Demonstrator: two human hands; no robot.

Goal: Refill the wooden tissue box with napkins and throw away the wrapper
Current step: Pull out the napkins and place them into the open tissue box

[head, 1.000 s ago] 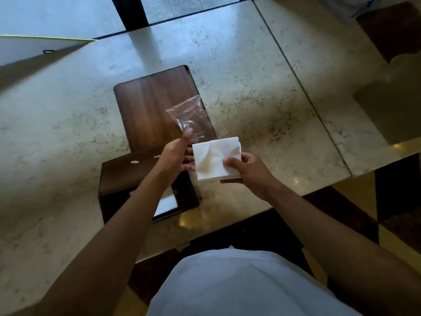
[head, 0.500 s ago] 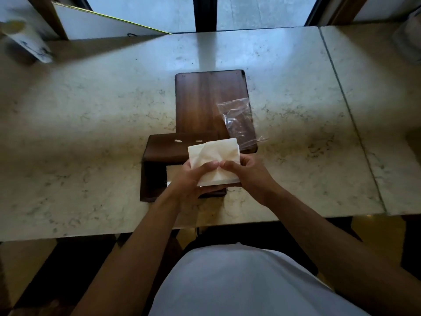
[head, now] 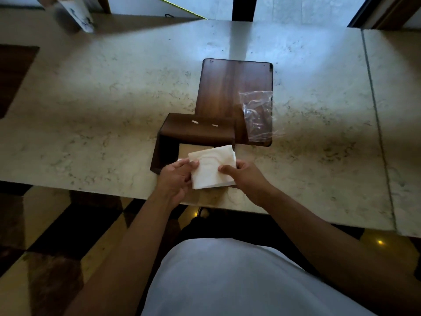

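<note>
A stack of white napkins (head: pixel 213 167) is held between both hands, just above the near edge of the table. My left hand (head: pixel 176 179) grips its left side and my right hand (head: pixel 243 176) its right side. Behind the napkins stands the dark wooden tissue box (head: pixel 198 131), open toward me, with a pale surface showing inside. Its flat wooden lid (head: pixel 230 87) lies beyond it. The clear plastic wrapper (head: pixel 257 115) rests empty on the lid's right part.
The marble table (head: pixel 102 110) stretches left and right, with a seam (head: pixel 373 110) to a second slab on the right. A white cylinder with dark print (head: pixel 77 14) stands at the far left. A window lies beyond the far edge.
My left hand has joined the right on the napkin stack, and the stack has come lower and nearer, in front of the box opening. The head view has swung left.
</note>
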